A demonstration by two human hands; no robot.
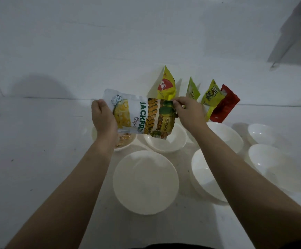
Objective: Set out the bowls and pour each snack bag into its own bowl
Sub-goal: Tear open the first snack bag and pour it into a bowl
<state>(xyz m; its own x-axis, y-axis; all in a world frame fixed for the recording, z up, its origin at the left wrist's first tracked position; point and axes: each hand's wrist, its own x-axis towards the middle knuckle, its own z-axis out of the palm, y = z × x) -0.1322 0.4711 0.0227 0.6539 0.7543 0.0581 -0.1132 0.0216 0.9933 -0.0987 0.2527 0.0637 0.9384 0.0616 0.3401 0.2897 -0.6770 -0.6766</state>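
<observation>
1. Your left hand (pixel 104 116) grips one end of the jackfruit chips bag (pixel 142 115), fingers curled round it.
2. Your right hand (pixel 188 112) pinches the bag's other end at its top edge.
3. The bag hangs sideways in the air between both hands, above the back row of bowls, its lower corner over an empty white bowl (pixel 166 141).
4. Under your left wrist, a bowl with snacks (pixel 123 141) sits on the white counter (pixel 38 141).
5. A large empty bowl (pixel 146 182) stands nearer you; more white bowls lie to the right.
6. Four other snack bags lean against the wall: a yellow bag (pixel 166 83), a green bag (pixel 193 89), a yellow-green bag (pixel 211 97) and a red bag (pixel 224 105).
</observation>
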